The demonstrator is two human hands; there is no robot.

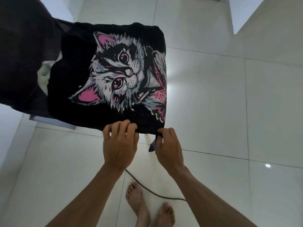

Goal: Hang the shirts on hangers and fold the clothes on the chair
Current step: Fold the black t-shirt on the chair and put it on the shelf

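Observation:
A black shirt (78,102) with a large grey and pink cat print lies spread over the chair seat, its near edge hanging toward me. My left hand (120,143) curls its fingers over that near edge. My right hand (168,145) pinches the shirt's near right corner. A grey edge of the chair (54,122) pokes out under the shirt at the left. More dark clothing (24,54) is draped at the far left, with a bit of white cloth (44,71) showing between it and the shirt.
Glossy white floor tiles (229,104) surround the chair. A black cable (147,189) runs across the floor by my bare feet (147,210). A white wall or cabinet (270,22) rises at the top right.

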